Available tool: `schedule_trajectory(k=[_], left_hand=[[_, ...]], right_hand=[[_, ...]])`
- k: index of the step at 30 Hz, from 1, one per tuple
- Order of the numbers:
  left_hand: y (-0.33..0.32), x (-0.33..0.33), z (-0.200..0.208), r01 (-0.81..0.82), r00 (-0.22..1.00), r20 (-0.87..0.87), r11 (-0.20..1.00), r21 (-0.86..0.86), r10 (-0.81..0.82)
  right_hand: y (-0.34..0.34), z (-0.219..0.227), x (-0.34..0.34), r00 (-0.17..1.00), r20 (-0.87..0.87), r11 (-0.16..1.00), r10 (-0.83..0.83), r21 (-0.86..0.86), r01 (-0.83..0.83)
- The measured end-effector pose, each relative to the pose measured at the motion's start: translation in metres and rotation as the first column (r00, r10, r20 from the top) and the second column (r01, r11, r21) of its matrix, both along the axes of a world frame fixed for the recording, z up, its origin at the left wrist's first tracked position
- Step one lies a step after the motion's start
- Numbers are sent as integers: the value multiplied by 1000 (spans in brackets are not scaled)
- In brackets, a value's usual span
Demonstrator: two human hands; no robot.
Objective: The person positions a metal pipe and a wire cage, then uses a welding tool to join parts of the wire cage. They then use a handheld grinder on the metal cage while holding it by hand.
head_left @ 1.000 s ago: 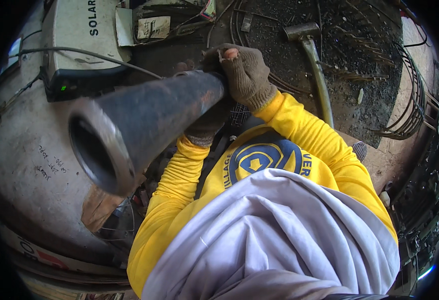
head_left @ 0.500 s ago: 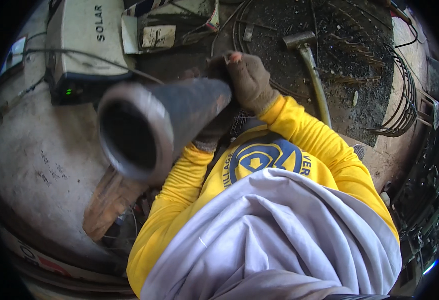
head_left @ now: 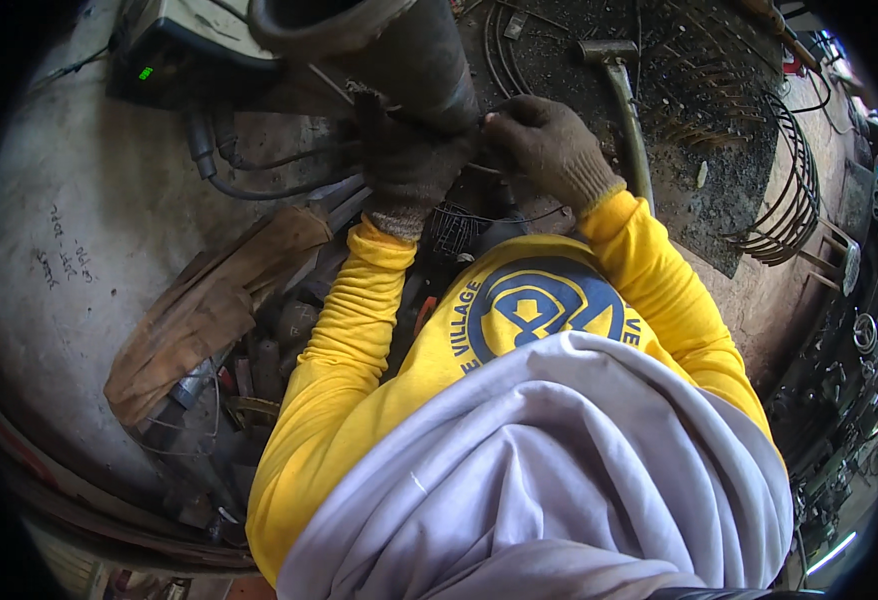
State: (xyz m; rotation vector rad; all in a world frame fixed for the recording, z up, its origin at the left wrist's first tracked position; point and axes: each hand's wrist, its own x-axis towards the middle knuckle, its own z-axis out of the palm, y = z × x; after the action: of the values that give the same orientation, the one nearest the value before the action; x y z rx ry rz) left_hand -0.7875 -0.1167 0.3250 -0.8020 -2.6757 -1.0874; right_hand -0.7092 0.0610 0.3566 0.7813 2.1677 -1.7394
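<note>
A dark metal pipe [head_left: 414, 70] rises from my hands toward the top edge, its wide open mouth partly cut off there. Under a dark knitted glove, my left hand [head_left: 409, 165] is closed against the near, narrower end of the pipe. My right hand [head_left: 549, 145], gloved too, is beside that end with fingers bent together and a bare fingertip showing. What the right fingers pinch, if anything, is hidden. Below the hands stretches a thin wire [head_left: 519, 217].
A hammer [head_left: 624, 120] lies on a dark, grit-covered plate [head_left: 699, 200] at right, near a curved wire rack [head_left: 794, 190]. At upper left sits a boxy machine [head_left: 194, 50] with a green display and cables [head_left: 269, 190]. Brown cloth [head_left: 219, 310] drapes left of my arm.
The pipe has moved up and away, so its mouth now meets the top edge. My left hand has come into view from behind it. The right hand has shifted right and slightly nearer.
</note>
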Motion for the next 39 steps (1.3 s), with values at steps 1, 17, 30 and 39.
schedule_trajectory(k=[1, 17, 30, 39], left_hand=[[3, 1, 0, -16, 997, -74, 995, 100, 23], [-25, 28, -10, -541, 259, 886, 701, 464, -386], [-52, 51, -32, -100, 769, 579, 844, 528, -271], [-27, 18, -18, 222, 924, 269, 954, 201, -272]], right_hand=[[0, -2, -1, 1000, 22, 997, -10, -75, 12], [-7, 4, 2, 973, -70, 974, 219, 67, -215], [-15, 10, 16, 958, 18, 958, 285, 29, -285], [-8, -7, 8, 993, -64, 995, 98, 24, -96]])
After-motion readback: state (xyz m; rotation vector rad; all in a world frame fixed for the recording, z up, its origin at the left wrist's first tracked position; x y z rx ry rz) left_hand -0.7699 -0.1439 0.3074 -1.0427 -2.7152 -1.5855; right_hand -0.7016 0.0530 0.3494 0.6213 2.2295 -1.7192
